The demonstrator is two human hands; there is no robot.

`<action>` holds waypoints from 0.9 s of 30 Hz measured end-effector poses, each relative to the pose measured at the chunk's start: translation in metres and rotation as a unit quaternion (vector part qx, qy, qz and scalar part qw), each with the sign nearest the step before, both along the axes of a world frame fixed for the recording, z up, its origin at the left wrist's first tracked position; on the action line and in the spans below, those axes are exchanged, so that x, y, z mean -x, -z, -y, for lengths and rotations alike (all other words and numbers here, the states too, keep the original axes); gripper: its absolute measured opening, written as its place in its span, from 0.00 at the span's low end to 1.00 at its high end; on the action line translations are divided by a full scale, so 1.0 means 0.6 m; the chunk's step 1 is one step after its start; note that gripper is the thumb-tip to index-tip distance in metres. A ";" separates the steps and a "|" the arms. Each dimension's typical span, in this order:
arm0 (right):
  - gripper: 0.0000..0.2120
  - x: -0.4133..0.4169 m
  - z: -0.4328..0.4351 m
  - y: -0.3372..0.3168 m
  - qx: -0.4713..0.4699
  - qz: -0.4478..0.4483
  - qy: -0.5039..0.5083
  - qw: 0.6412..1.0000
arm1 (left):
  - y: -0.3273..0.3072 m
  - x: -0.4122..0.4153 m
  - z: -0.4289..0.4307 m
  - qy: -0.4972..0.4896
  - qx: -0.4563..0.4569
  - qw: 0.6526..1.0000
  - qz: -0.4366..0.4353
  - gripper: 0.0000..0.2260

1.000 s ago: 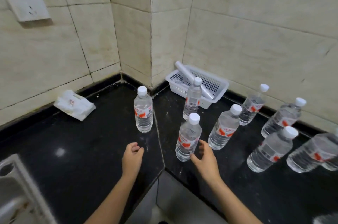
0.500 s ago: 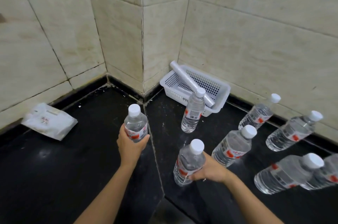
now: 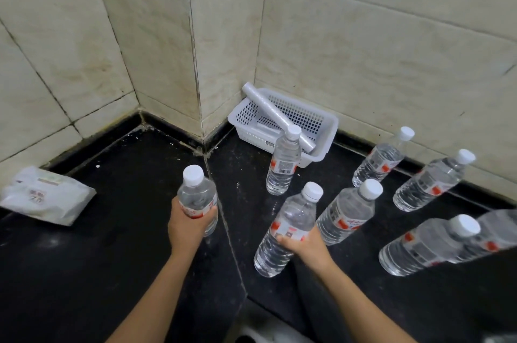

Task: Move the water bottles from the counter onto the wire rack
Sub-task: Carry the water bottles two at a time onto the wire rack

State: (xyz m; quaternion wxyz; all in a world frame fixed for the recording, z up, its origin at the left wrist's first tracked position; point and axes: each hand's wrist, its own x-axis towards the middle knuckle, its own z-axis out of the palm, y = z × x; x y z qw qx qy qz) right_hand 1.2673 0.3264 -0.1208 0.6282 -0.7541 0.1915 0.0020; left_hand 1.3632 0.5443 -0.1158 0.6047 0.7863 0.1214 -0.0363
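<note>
1. The left hand (image 3: pixel 187 226), in front and to the left of the white perforated plastic basket (image 3: pixel 243 116), curls fingers and thumb round the lower body of a clear white-capped water bottle (image 3: pixel 197 197). The bottle is upright, cap up. I cannot tell whether its base touches the black stone table (image 3: pixel 112 230).
2. The right hand (image 3: pixel 305 244), straight in front of the basket, wraps the middle of a second clear bottle (image 3: pixel 288 228), whose cap leans towards the basket.
3. An unheld neighbouring bottle (image 3: pixel 347 214) stands just beside that hand, on its right.
4. The wire rack is not in view. Lifting along each bottle's long axis looks safest.
</note>
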 end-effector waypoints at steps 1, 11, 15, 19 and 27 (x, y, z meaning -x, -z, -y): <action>0.36 0.010 0.000 0.000 -0.002 0.003 0.011 1.000 | 0.000 0.009 0.003 0.002 -0.002 1.000 0.002 0.30; 0.33 0.179 0.047 0.004 0.070 -0.023 0.106 0.992 | -0.001 0.148 0.056 0.076 -0.012 0.997 0.007 0.26; 0.31 0.308 0.072 -0.011 0.086 -0.025 0.168 0.982 | -0.009 0.237 0.101 0.136 0.003 0.991 0.006 0.22; 0.32 0.473 0.096 -0.028 0.100 -0.026 0.251 0.962 | -0.020 0.360 0.164 0.225 0.005 0.974 0.019 0.19; 0.31 0.814 0.098 -0.064 0.119 -0.033 0.446 0.886 | -0.047 0.635 0.301 0.456 0.044 0.889 0.009 0.20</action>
